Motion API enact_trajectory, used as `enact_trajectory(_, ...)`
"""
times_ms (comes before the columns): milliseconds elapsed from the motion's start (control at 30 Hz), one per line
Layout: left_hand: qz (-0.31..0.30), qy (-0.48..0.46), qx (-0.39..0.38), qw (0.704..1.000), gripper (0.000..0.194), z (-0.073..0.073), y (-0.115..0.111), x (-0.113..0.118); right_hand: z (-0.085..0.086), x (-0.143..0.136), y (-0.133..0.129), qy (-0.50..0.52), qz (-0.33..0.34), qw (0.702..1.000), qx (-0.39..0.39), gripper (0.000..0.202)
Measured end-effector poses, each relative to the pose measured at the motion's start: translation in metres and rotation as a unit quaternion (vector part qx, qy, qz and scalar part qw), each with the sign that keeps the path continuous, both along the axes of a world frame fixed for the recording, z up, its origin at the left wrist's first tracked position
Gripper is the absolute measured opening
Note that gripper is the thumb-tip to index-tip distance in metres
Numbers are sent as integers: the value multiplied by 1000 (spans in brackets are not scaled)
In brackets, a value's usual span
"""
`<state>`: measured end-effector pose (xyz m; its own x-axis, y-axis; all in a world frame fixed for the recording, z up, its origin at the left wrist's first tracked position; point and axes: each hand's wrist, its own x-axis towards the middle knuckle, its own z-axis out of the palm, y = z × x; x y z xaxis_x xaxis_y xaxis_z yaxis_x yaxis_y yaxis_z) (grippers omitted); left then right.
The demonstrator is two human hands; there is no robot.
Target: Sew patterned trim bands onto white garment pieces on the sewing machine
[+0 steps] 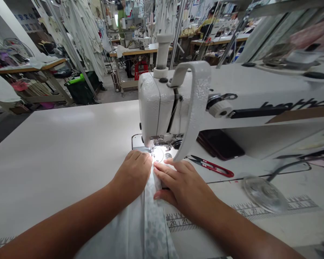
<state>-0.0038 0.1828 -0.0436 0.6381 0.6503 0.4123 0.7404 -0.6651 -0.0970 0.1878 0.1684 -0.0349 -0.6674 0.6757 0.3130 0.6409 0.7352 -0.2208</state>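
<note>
A white sewing machine [151, 108] stands on the white table, its needle area brightly lit. Pale patterned fabric [154, 223] runs from the needle area down toward the front edge. My left hand [135, 171] is closed at the fabric's left side, just in front of the presser foot, fingers curled down with their tips hidden. My right hand [182, 183] lies to the right with its fingers spread, fingertips touching the fabric's right edge near the lit needle plate.
Red thread snips [213, 167] and a dark phone [221, 144] lie right of the needle. A clear round dish [264, 194] sits farther right, by a printed ruler [248, 210]. Behind are hanging white cloth [83, 36], other sewing tables and a person in yellow [206, 25].
</note>
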Motion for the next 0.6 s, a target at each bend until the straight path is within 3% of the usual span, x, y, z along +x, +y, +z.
enact_trajectory(233,5,6,8,1000,14,-1,0,-4,-3,-3,-7,-12,3,1000,19,50)
enact_trajectory(600,-5,1,-27,1000,26,-7,5,-9,-8,-6,-14,-55,-5,997,53,46)
